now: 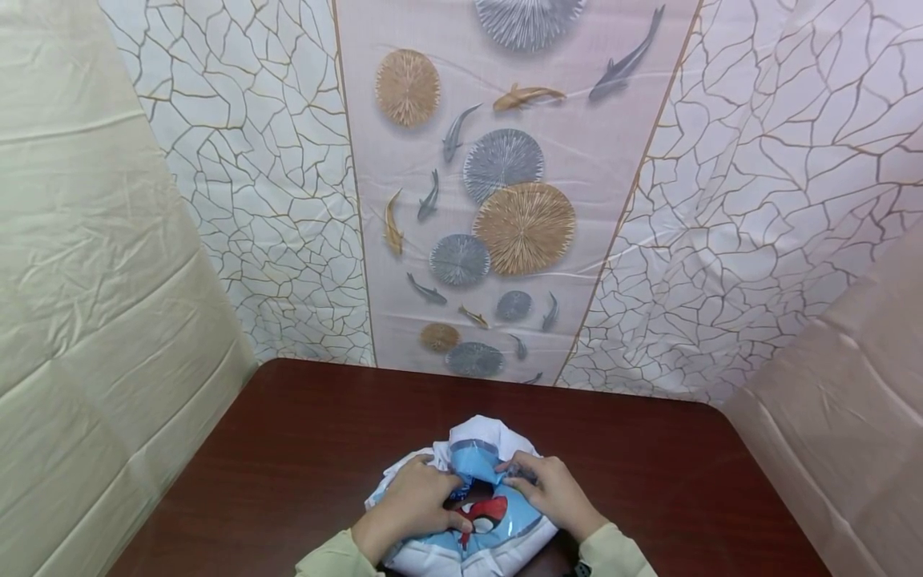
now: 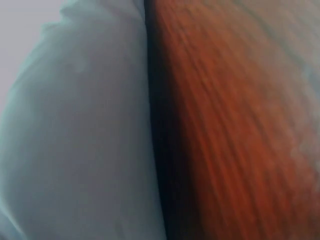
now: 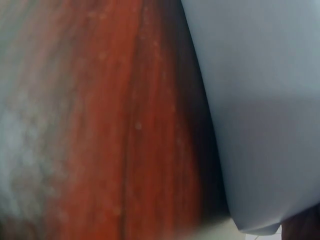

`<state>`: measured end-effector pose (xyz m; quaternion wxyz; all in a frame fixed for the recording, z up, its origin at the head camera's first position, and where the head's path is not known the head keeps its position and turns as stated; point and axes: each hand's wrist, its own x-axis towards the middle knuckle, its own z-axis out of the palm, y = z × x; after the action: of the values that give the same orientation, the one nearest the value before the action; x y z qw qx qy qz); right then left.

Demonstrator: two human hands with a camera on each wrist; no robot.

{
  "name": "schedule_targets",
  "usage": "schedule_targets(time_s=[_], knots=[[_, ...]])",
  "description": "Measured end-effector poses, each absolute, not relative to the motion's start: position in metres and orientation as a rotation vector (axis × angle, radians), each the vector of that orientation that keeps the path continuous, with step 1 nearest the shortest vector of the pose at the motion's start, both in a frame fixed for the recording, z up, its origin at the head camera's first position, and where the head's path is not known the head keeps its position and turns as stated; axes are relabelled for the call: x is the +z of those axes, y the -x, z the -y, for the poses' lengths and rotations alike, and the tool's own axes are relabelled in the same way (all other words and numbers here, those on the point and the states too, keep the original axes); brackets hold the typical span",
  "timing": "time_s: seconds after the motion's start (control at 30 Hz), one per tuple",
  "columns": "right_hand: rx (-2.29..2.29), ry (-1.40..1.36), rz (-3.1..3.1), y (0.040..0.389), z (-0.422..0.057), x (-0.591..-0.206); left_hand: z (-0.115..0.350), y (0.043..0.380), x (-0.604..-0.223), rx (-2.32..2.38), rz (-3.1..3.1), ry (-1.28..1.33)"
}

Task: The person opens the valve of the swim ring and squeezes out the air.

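Observation:
A puffy, ring-shaped inflatable swim ring (image 1: 476,429) lies on the table before me. It is white around the outside and light blue inside, with a red mask print with a white eye on its near part. My left hand (image 1: 413,501) grips the left side, its thumb lying on the blue part by the print. Opposite it, my right hand (image 1: 555,493) holds the right side, thumb and forefinger bent at the inner edge. Both hands cover parts of the ring. In the wrist views, a pale puffy surface (image 2: 80,130) fills one side, beside a blurred reddish area.
The dark red-brown table (image 1: 303,433) surrounds the ring. Behind it hangs a cloth (image 1: 497,320) printed with fish and round shapes. Beige cloth walls stand at the left (image 1: 108,320) and right (image 1: 851,417). Pale sleeves cover both forearms.

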<state>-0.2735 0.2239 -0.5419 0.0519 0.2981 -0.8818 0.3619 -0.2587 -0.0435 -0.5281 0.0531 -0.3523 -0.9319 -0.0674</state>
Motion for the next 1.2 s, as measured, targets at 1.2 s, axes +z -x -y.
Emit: schedule_targets(time_s=[1.2], knots=[[1.139, -0.936, 2.707, 0.2749, -0.2233, -0.5467, 0.0407, 0.2575, -0.5286, -0.185, 2.817, 1.061]])
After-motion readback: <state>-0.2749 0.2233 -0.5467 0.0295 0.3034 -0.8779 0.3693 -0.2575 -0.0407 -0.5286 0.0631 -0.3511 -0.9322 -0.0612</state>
